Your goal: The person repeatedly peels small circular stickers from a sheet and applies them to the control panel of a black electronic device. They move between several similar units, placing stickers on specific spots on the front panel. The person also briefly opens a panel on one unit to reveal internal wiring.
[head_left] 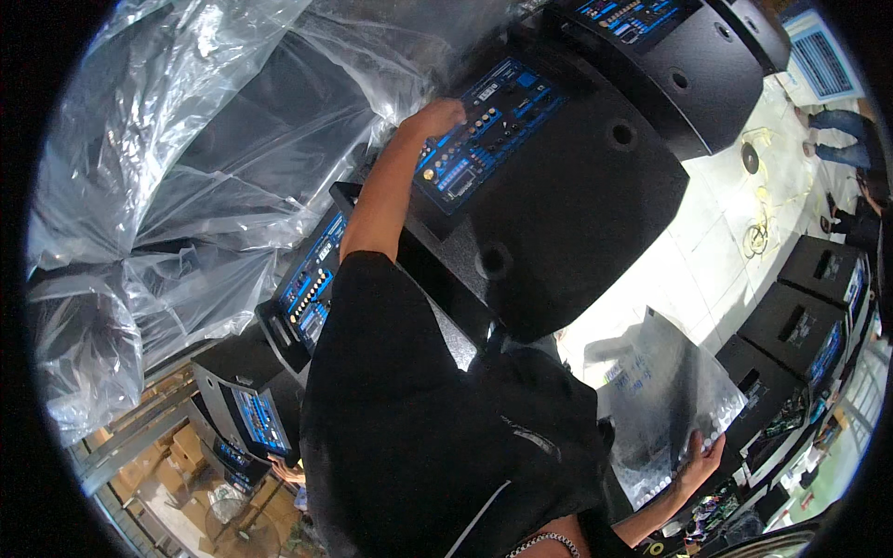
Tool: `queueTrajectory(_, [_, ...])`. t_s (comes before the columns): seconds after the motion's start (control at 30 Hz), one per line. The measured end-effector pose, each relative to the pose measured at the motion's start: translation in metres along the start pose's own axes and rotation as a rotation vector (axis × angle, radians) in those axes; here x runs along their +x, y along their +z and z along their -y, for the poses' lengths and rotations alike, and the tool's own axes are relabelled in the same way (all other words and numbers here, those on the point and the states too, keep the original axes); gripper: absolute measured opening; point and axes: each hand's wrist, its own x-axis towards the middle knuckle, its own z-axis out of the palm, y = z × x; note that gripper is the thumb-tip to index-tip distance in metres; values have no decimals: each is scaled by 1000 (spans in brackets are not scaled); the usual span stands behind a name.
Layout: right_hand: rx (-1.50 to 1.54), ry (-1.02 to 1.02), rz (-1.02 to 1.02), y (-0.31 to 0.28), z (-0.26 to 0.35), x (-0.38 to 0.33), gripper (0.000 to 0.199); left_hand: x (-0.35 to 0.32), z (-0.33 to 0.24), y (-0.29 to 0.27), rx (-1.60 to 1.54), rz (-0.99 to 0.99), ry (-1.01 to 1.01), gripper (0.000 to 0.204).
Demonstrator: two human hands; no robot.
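A black loudspeaker cabinet [586,214] lies before me with its blue-marked control panel [493,130] facing up. Rows of small knobs run across that panel. My left hand [437,119] is at the panel's left edge, fingers curled together close to the knobs; what they pinch, if anything, is hidden. Low on the right, my right hand [702,460] grips a translucent plastic bag [665,400] by its lower edge. Small whitish round pieces show along the bag's bottom, too small to name.
Clear plastic sheeting [233,149] drapes the left side. More loudspeakers stand at the far right [670,65], along the right [791,321] and lower left [246,400]. A yellow cable [761,223] lies on the tiled floor [698,256]. Another person [851,139] is at the right edge.
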Motion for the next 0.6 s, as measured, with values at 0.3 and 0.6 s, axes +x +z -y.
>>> queueTrajectory(0.3, [-94, 162, -32, 21, 10, -8, 56, 53, 42, 10, 147, -15, 390, 13])
queueTrajectory(0.6, [-69, 191, 35, 51, 31, 2, 54, 51, 25, 0, 229, 129, 328, 14])
